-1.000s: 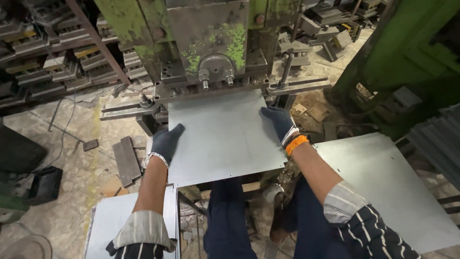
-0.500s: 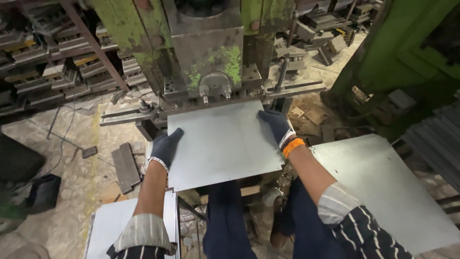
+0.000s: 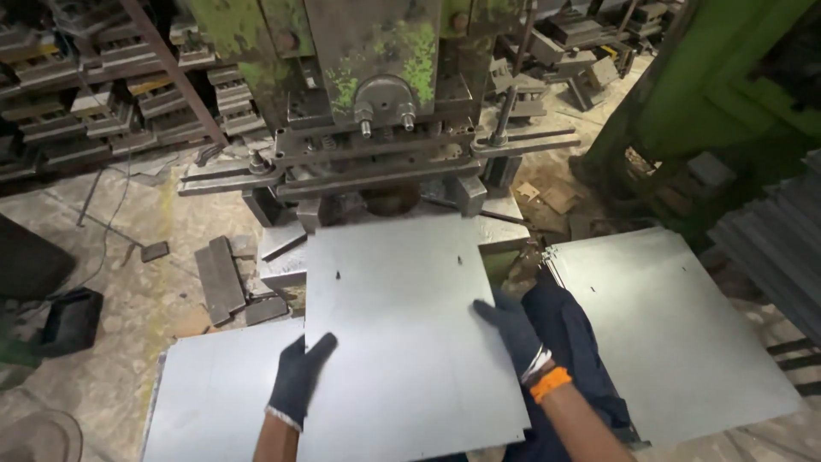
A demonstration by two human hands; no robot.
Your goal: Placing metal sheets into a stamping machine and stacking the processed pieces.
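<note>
- I see my left hand (image 3: 299, 381), in a dark glove, lying flat on the left edge of the metal sheet (image 3: 402, 334), fingers spread and thumb out toward the middle.
- Its grip is wide open: the palm presses on the sheet's top face and nothing is closed in it, as far as I can tell from above.
- My right hand (image 3: 511, 332), also in a dark glove with an orange wristband (image 3: 550, 384) at the cuff, rests on the sheet's right edge, fingers pointing forward and left.
- That grip is open too, fingers laid over the surface; whether any fingertips curl under the edge I cannot tell.
- The metal sheet is a flat grey rectangle lying between my two hands, its far edge reaching in under the press (image 3: 376, 111), a heavy machine with worn green paint.
- Two small dark marks show on the sheet, one near its left side and one near its upper right.
- A second sheet (image 3: 676, 325) lies to the right, just beside my right forearm, and a third sheet (image 3: 214, 393) lies low on the left, partly under the one I hold.
- Loose steel bars (image 3: 221, 278) lie on the concrete floor (image 3: 111, 257) left of the press, and racks of metal parts (image 3: 77, 94) stand behind them.
</note>
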